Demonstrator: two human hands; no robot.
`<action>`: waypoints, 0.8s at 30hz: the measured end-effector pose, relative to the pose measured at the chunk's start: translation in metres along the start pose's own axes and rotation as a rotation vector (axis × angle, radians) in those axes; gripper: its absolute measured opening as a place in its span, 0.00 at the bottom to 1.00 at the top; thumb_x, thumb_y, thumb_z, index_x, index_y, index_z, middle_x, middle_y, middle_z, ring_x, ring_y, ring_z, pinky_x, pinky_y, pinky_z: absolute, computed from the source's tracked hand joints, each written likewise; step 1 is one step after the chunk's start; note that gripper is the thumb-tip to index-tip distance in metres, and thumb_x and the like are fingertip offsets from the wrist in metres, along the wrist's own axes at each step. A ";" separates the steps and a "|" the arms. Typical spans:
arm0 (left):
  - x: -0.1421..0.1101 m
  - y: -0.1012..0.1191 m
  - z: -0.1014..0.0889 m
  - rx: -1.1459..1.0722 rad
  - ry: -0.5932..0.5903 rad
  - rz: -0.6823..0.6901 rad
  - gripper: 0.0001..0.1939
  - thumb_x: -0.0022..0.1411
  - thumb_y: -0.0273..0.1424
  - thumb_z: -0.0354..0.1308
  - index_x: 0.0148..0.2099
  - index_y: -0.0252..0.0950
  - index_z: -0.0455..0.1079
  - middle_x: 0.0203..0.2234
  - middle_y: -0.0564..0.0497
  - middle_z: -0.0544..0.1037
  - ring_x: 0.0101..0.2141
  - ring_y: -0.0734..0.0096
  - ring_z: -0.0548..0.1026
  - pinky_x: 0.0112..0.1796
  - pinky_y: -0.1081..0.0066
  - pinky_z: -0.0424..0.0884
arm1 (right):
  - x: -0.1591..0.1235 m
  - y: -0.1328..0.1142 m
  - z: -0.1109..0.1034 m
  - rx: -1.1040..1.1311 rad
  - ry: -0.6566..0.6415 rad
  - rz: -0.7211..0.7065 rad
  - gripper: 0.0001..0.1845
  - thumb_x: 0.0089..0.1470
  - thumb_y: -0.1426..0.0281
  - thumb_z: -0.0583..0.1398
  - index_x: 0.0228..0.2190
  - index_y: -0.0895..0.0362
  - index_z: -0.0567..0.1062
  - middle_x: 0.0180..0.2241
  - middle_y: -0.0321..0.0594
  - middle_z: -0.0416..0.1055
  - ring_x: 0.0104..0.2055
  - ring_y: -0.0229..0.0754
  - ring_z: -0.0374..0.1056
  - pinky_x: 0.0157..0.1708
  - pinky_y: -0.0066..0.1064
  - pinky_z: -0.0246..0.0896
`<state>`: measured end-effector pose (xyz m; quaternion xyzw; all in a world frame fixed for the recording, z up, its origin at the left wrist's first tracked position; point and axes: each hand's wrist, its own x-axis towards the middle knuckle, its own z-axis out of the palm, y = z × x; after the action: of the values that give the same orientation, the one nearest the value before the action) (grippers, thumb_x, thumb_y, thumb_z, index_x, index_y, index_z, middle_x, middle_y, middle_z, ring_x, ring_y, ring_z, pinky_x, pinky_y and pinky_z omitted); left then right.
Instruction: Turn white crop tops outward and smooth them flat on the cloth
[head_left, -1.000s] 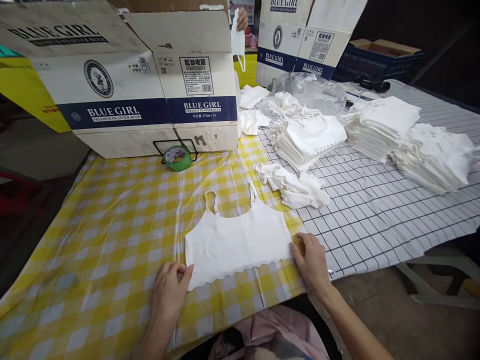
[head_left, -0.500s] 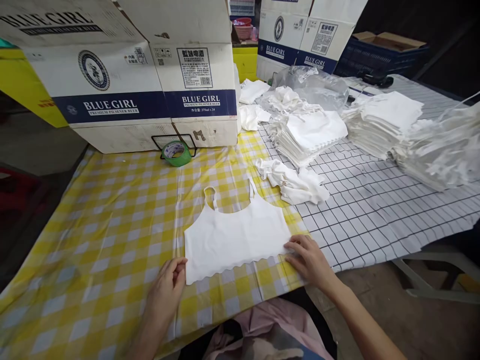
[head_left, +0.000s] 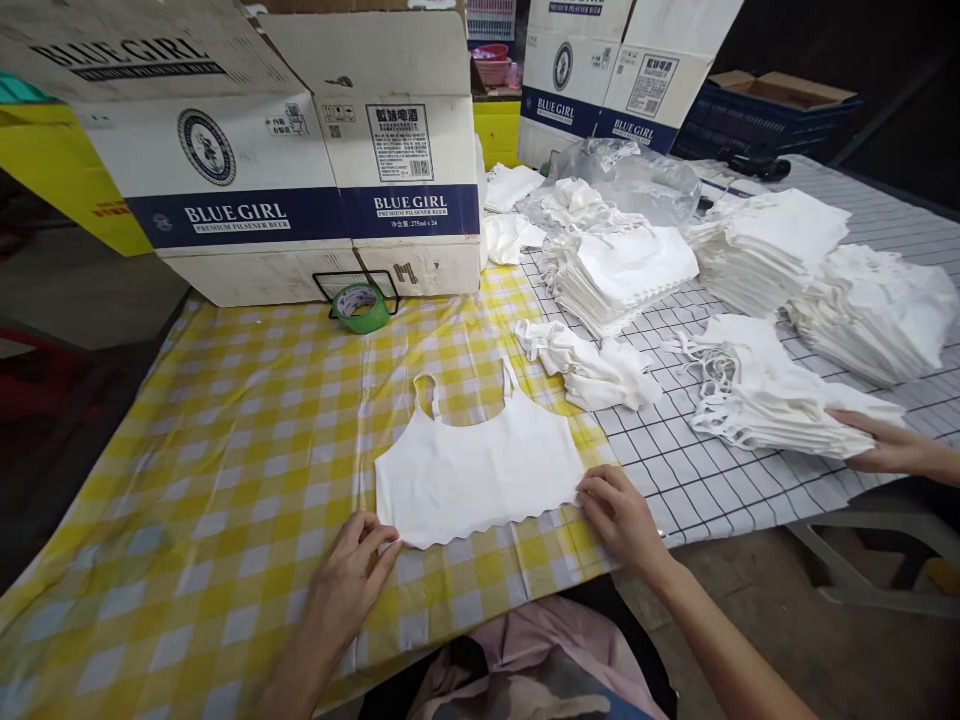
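Observation:
A white camisole top [head_left: 480, 470] with thin straps and a scalloped hem lies flat on the yellow checked cloth in front of me. At its lower left corner, my left hand [head_left: 352, 565] pinches the hem between thumb and fingertips. My right hand [head_left: 615, 510] has its bent fingers closed on the lower right corner. Just beyond the right strap lies a crumpled white garment [head_left: 592, 368].
A large beer carton [head_left: 300, 180] stands at the back left, with a roll of green tape [head_left: 361, 308] before it. Stacks of white garments [head_left: 615, 265] fill the back right. Another person's hand [head_left: 892, 440] holds a garment stack [head_left: 772, 390] at the right.
My left hand has shifted right along the hem, now pinching the lower left corner. At the right, another person's hand and a stack of white garments have come into view on the grid cloth.

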<state>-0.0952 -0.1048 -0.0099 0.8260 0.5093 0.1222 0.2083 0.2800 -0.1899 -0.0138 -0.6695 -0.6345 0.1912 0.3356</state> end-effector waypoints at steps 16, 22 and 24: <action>0.057 0.100 0.045 -0.116 0.013 0.110 0.11 0.58 0.34 0.54 0.43 0.38 0.69 0.38 0.46 0.71 0.42 0.60 0.66 0.42 0.61 0.62 | 0.056 -0.031 0.014 0.396 0.098 0.296 0.11 0.56 0.61 0.52 0.27 0.54 0.63 0.25 0.33 0.59 0.26 0.37 0.54 0.26 0.27 0.52; 0.083 0.085 0.034 -0.389 -0.103 -0.154 0.14 0.59 0.37 0.50 0.33 0.36 0.73 0.27 0.50 0.75 0.30 0.68 0.70 0.32 0.70 0.62 | 0.063 -0.024 0.011 0.245 -0.018 0.243 0.09 0.50 0.62 0.58 0.28 0.55 0.67 0.24 0.33 0.62 0.25 0.36 0.54 0.25 0.28 0.50; 0.091 0.078 0.027 -0.394 -0.163 -0.176 0.16 0.57 0.41 0.50 0.30 0.36 0.73 0.20 0.53 0.72 0.24 0.71 0.67 0.26 0.72 0.58 | 0.066 -0.020 0.011 0.195 -0.068 0.207 0.08 0.49 0.63 0.59 0.29 0.55 0.70 0.26 0.34 0.65 0.26 0.37 0.56 0.27 0.29 0.52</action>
<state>0.0183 -0.0602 0.0019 0.7288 0.5272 0.1337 0.4160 0.2658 -0.1239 0.0036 -0.6886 -0.5516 0.3082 0.3557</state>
